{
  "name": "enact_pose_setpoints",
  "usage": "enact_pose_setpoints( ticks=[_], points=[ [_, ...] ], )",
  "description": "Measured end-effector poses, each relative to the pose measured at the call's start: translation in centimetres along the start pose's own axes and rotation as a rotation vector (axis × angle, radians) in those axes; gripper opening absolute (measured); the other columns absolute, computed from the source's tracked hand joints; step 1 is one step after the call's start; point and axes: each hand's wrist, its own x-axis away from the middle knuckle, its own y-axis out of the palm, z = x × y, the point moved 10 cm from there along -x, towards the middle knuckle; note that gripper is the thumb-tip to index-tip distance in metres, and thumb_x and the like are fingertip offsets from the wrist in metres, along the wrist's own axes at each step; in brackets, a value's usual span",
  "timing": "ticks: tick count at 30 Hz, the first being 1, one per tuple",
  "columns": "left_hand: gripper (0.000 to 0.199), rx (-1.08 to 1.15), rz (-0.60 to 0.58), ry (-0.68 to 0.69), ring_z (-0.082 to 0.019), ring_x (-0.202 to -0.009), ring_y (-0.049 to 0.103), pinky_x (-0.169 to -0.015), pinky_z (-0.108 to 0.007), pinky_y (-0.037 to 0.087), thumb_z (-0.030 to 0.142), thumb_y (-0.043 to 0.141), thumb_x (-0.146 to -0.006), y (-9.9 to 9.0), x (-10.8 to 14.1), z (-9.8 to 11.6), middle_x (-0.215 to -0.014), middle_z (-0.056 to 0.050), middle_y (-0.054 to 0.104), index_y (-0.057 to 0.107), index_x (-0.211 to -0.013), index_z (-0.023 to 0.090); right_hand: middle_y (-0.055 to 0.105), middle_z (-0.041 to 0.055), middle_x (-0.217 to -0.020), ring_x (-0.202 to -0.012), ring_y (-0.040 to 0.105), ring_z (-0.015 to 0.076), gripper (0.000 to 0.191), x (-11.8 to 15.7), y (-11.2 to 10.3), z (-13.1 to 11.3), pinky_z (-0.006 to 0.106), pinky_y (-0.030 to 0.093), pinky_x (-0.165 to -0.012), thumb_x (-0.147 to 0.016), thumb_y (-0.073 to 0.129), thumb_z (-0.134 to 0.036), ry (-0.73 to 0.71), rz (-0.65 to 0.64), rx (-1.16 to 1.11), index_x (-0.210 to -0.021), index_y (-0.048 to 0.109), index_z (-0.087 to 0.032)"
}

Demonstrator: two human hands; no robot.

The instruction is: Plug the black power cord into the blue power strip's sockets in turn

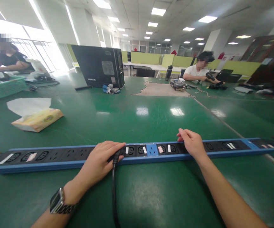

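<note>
A long blue-edged power strip (152,150) with black sockets and several white stickers lies crosswise on the green table. My left hand (105,156) rests over its middle, fingers and thumb closed around a black power plug (116,155). From that plug a black cord (114,193) hangs toward the lower edge of the view. The contact between plug and socket is hidden under my fingers. Over the right half of the strip is my right hand (192,142), its fingers curled with thumb and fingertips together. Anything between those fingertips is too small to make out.
On the left are a tissue pack (40,118) and a green basket (6,87). Farther back stand a black computer case (101,66), with gloves (111,89) beside it, and a partly disassembled device (178,84). Two other people sit at the table's far sides.
</note>
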Motion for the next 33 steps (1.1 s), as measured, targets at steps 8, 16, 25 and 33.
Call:
enact_pose_setpoints(
  ticks=[8,16,25,33],
  points=[
    [0.029,0.219,0.234,-0.045,-0.017,-0.092,0.066,-0.082,-0.029,0.05,0.031,0.065,-0.087,-2.2,-3.6,3.0,-0.103,-0.005,0.071,0.063,-0.114,0.021,0.065,0.0019,-0.06,-0.061,0.06,0.0155,0.048,0.0,-0.2,0.0,0.028,0.043,-0.065,-0.087,0.051,-0.06,-0.007,0.017,-0.011,-0.068,0.066,-0.019],
    [0.027,0.138,0.006,-0.116,-0.021,-0.097,0.065,-0.083,-0.036,0.048,0.033,0.064,-0.088,6.3,-6.6,6.1,-0.107,-0.004,0.072,0.064,-0.113,0.024,0.066,0.0023,-0.062,-0.063,0.061,0.0162,0.047,0.2,-0.1,-0.7,0.028,0.043,-0.067,-0.087,0.049,-0.059,-0.054,0.0,0.042,-0.069,0.067,-0.018],
    [0.039,-0.002,-0.099,-0.029,-0.022,-0.117,0.055,-0.096,-0.041,0.041,0.029,0.057,-0.091,7.3,-6.1,7.9,-0.13,-0.005,0.062,0.054,-0.129,0.024,0.066,0.0023,-0.063,-0.065,0.061,0.0162,0.047,0.1,0.1,-0.9,0.027,0.043,-0.069,-0.088,0.049,-0.057,-0.07,-0.012,0.054,-0.068,0.067,-0.019],
    [0.079,-0.124,-0.112,-0.086,-0.028,-0.118,0.053,-0.1,-0.045,0.038,0.041,0.071,-0.078,7.0,-5.1,6.1,-0.127,-0.013,0.062,0.036,-0.145,0.016,0.066,0.0021,-0.064,-0.064,0.059,0.0161,0.04,1.1,0.0,-1.8,0.027,0.042,-0.065,-0.087,0.054,-0.052,-0.075,0.041,0.086,-0.07,0.066,-0.019]
  ],
)
